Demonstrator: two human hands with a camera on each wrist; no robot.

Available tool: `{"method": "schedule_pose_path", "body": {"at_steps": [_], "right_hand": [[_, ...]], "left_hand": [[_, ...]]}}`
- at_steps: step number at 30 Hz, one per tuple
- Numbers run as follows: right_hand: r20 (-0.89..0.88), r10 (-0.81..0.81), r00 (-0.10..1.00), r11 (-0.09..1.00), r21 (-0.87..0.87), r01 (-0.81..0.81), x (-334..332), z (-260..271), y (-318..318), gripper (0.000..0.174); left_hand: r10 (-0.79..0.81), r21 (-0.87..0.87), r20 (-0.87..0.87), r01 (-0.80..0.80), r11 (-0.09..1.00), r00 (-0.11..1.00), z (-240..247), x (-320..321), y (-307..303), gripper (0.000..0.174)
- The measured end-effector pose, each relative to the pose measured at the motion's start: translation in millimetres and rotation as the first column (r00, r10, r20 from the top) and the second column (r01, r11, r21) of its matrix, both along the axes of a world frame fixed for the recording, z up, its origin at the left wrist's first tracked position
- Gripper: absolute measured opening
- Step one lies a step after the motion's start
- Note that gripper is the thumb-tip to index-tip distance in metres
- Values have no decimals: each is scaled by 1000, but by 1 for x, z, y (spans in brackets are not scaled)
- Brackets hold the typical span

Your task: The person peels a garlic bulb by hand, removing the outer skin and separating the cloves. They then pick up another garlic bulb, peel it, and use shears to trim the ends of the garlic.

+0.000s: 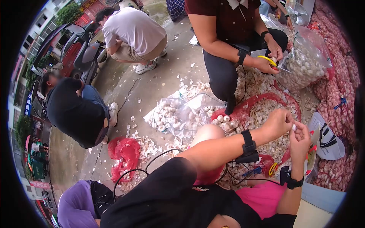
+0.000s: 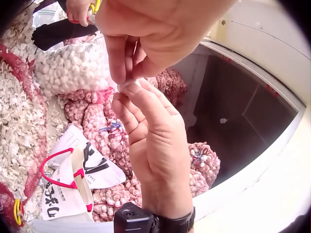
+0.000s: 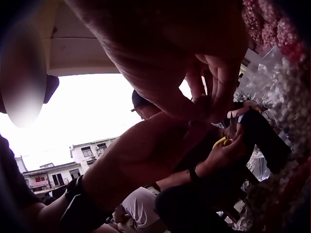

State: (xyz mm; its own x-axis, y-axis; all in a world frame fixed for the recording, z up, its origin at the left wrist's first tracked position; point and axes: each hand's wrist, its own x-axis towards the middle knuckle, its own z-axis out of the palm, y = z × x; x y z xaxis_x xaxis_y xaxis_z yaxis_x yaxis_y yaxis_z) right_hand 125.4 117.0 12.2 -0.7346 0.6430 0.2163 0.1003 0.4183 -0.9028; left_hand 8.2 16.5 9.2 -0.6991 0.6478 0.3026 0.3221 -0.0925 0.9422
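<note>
Right of centre in the head view, a small garlic piece point(image 1: 294, 128), pale and too tiny to tell whether peeled, is held up between the left hand point(image 1: 276, 123) and the right hand point(image 1: 300, 138). The fingers of both hands grasp it in a thumb-and-fingertip pinch, one hand meeting the other, presumably because so small a thing needs tips rather than a full fist; they overlap too closely to show which bears most of it. The hands are raised in front of the body, which likely brings the piece nearer the eyes, with the heap of garlic skins point(image 1: 262, 114) lying below, where loose scraps could drop harmlessly. A red net point(image 1: 270, 98) curves along that heap, perhaps limiting its spread. Near the centre, whole garlic bulbs point(image 1: 226, 122) sit within reach beside a flattened clear bag point(image 1: 167, 114). At upper right, an upright clear bag point(image 1: 304, 64) gathers many more so they cannot roll about, and full mesh sacks point(image 1: 336, 60) are stacked down the right edge, probably to leave working room. A tote bag point(image 1: 329, 146) leans against them. At upper centre right, a seated person point(image 1: 215, 28) grips yellow-handled scissors point(image 1: 270, 60), blades pointing away from the body, seemingly for safe handling
</note>
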Motion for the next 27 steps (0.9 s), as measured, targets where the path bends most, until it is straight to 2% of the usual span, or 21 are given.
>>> {"method": "schedule_pose_path", "body": {"at_steps": [2, 6, 12, 14, 15, 17, 18, 20, 22, 26, 27], "right_hand": [[9, 10, 1000, 998, 56, -10, -4, 2, -4, 23], [-6, 10, 1000, 999, 50, -10, -10, -6, -1, 24], [-41, 33, 999, 996, 81, -29, -18, 0, -11, 27], [-77, 13, 997, 1000, 11, -12, -21, 1, -13, 28], [-113, 28, 993, 998, -57, -34, -22, 2, -13, 26], [-155, 31, 987, 983, -177, -59, -22, 8, -16, 24], [-201, 52, 978, 965, -244, -101, -23, 14, -19, 25], [-212, 97, 972, 935, -315, -162, -20, 17, -15, 27], [-264, 78, 961, 926, -339, -168, -21, 20, -15, 28], [-375, 83, 923, 895, -380, -235, -20, 24, -16, 27], [-371, 75, 926, 891, -392, -229, -20, 26, -18, 27]], "left_hand": [[8, -16, 0, -8, 1000, 1000, -2, -2, 0, 10], [22, 6, 65, -23, 1000, 998, -2, -6, -4, 10], [122, -57, -113, -129, 990, 986, -3, -8, -6, 12], [106, -93, -29, -108, 990, 994, 2, -11, -6, 14], [115, -106, -46, -119, 987, 992, 1, -14, -6, 14], [26, -103, 92, -16, 995, 995, -5, -21, -3, 14], [24, -88, 170, -9, 996, 985, 2, -22, -6, 17], [18, -85, 204, 0, 996, 979, -4, -29, -6, 17], [-40, -61, 321, 62, 996, 946, 3, -32, -10, 16], [-10, -111, 348, 51, 993, 938, 5, -36, -13, 16], [-64, -3, 441, 73, 997, 895, 7, -34, -14, 15]]}}
